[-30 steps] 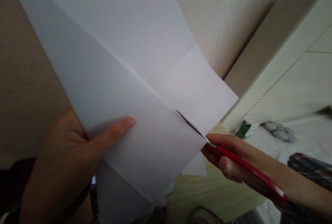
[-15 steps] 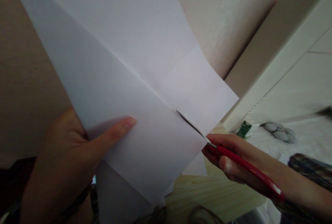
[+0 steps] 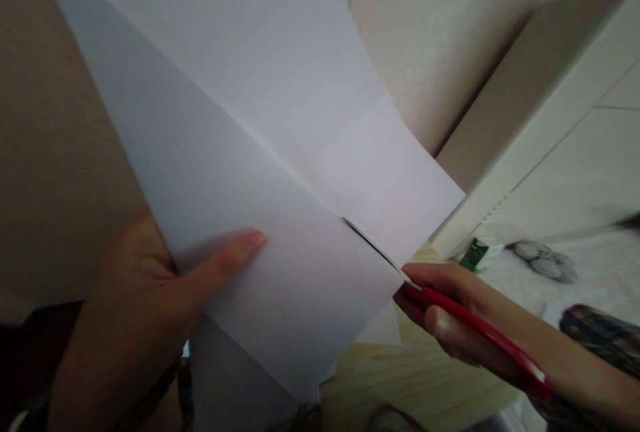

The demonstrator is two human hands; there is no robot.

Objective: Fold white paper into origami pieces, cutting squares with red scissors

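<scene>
A large white sheet of paper (image 3: 280,185) with a diagonal crease fills the middle of the view. My left hand (image 3: 165,292) grips its lower left edge, thumb flat on top and the other fingers hidden behind. In my right hand (image 3: 450,305) is a pair of scissors (image 3: 480,325) with red handles. One dark blade shows along the crease line at the sheet's lower right edge, and the paper lies between the blades. The other blade is hidden beneath the paper.
Below lies a light wooden tabletop (image 3: 400,379) with more white paper (image 3: 383,325) on it. A white panel-like piece of furniture (image 3: 560,112) stands at the right. Beyond my right hand are a small green box (image 3: 474,254) and a grey rounded object (image 3: 543,261) on a white surface.
The paper, both hands and the scissors appear shifted slightly right and down, along with the background. The blade's place in the paper looks nearly the same.
</scene>
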